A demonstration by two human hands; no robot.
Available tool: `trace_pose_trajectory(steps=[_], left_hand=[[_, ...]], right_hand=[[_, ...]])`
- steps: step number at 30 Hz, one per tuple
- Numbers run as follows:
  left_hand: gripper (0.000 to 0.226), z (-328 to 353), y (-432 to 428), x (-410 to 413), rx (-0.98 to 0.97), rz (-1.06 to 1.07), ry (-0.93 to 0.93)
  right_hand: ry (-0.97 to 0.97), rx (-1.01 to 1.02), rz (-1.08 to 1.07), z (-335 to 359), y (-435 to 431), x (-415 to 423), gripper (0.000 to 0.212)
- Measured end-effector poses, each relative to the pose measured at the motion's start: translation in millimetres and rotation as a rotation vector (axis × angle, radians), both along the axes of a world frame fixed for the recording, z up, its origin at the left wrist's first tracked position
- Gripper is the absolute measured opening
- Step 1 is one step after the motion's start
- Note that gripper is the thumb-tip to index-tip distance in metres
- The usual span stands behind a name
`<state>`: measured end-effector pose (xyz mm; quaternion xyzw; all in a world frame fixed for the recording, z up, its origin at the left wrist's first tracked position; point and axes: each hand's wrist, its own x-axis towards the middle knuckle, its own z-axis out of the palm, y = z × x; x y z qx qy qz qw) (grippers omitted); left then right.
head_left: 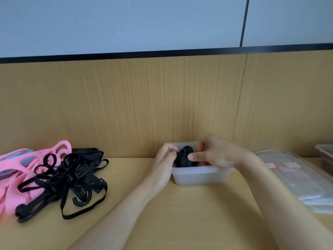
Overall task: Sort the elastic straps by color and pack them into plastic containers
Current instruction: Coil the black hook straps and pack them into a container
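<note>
A clear plastic container [196,176], apparently a nested stack, stands on the wooden table by the back panel. Inside it lies a bundled black elastic strap [184,156]. My left hand [164,159] pinches the strap's left side at the container's left rim. My right hand [214,153] grips the strap from the right, thumb on top of it. At the left of the table lies a tangled pile of black elastic straps [72,177] with plastic buckles and hooks. It overlaps a heap of pink straps [16,170].
A stack of flat clear lids or bags [295,177] lies at the right. Another clear container [326,156] with something dark red inside sits at the far right edge. A wooden panel [126,105] rises right behind the table.
</note>
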<state>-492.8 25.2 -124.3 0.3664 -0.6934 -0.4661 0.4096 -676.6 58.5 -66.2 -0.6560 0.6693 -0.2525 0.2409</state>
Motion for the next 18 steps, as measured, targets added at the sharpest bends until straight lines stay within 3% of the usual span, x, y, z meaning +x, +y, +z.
trace_pose_trajectory(steps=[18], left_hand=[[0.020, -1.0, -2.4, 6.2, -0.009, -0.009, 0.056]], right_hand=[[0.121, -0.054, -0.028, 3.6, 5.5, 13.3, 0.051]])
